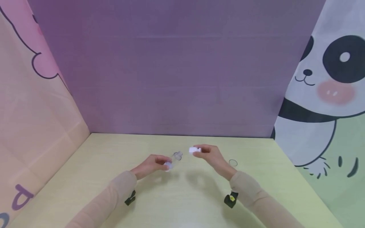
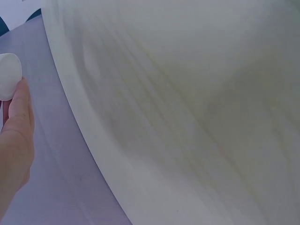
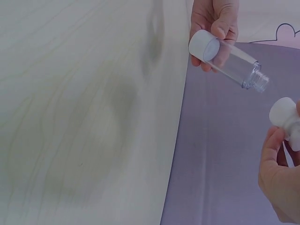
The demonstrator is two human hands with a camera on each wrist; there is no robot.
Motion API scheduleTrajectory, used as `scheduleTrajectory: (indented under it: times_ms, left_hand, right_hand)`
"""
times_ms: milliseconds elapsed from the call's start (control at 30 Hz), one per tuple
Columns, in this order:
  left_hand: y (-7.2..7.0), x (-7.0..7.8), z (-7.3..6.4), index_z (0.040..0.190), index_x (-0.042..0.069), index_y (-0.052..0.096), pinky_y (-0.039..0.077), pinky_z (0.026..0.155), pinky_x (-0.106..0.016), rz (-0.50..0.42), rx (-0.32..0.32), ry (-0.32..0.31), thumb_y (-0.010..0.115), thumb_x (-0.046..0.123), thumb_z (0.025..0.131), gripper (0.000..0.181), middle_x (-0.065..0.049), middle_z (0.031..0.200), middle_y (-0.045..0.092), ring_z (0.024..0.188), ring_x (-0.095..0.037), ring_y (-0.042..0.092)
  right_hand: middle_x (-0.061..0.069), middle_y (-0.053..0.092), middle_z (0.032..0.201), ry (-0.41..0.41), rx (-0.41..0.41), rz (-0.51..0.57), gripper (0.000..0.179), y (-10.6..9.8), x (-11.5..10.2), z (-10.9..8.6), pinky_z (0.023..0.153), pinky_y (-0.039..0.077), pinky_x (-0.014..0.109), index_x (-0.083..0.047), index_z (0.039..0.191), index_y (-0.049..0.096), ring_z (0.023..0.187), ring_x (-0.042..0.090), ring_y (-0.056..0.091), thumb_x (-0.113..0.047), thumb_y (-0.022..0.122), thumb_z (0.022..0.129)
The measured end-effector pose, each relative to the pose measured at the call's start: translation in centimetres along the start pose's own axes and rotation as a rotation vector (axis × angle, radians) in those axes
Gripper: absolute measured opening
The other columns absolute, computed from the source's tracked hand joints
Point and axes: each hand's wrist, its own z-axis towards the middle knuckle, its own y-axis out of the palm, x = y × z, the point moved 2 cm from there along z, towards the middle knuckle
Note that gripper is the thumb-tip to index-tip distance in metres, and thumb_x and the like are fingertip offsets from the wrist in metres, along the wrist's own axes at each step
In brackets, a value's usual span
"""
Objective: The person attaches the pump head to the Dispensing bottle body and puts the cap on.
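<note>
My left hand (image 1: 152,164) grips a small clear bottle (image 3: 236,65) by its white base, with the bare threaded neck angled toward the other hand. In the left wrist view only the white base (image 2: 9,77) shows above the fingers. Between the fingertips of my right hand (image 1: 209,155) is a white pump-like bottle top (image 3: 283,112), partly covered by the fingers. The bottle top and the neck are apart, with a short gap between them. Both hands are raised above the table.
A thin dark ring (image 1: 233,162) lies on the pale wooden table (image 1: 182,202), to the right of my right hand. A purple backdrop (image 1: 176,69) stands behind the table, and printed cloth panels flank it, one with a panda (image 1: 308,133).
</note>
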Motion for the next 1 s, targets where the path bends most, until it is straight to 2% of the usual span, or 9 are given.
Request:
scheduleTrajectory:
  times_ms: [233, 567, 1000]
  left_hand:
    - [0.4, 0.3, -0.1, 0.118, 0.012, 0.061, 0.042, 0.097, -0.04, -0.02, -0.005, 0.013, 0.068, 0.021, 0.082, 0.038, -0.009, 0.127, 0.056, 0.114, -0.022, 0.052]
    - [0.5, 0.3, -0.1, 0.117, 0.012, 0.062, 0.043, 0.095, -0.04, -0.021, 0.0, 0.009, 0.069, 0.019, 0.081, 0.038, -0.01, 0.126, 0.056, 0.111, -0.021, 0.053]
    - [1.0, 0.4, 0.2, 0.119, 0.008, 0.061, 0.044, 0.093, -0.039, -0.027, -0.037, 0.033, 0.068, 0.018, 0.082, 0.039, -0.01, 0.122, 0.059, 0.105, -0.019, 0.055]
  right_hand:
    - [0.004, 0.065, 0.106, -0.008, -0.012, 0.012, 0.037, 0.4, 0.1, 0.0, 0.088, 0.047, 0.037, -0.013, 0.115, 0.063, 0.094, 0.016, 0.058, -0.021, 0.07, 0.079]
    - [0.006, 0.065, 0.109, -0.013, -0.016, 0.024, 0.037, 0.9, -0.1, 0.0, 0.092, 0.045, 0.042, -0.012, 0.114, 0.064, 0.095, 0.016, 0.06, -0.02, 0.072, 0.078]
    - [0.004, 0.066, 0.107, -0.011, -0.035, 0.029, 0.034, 1.5, -0.2, -0.3, 0.093, 0.044, 0.045, -0.012, 0.11, 0.065, 0.094, 0.016, 0.059, -0.023, 0.071, 0.079]
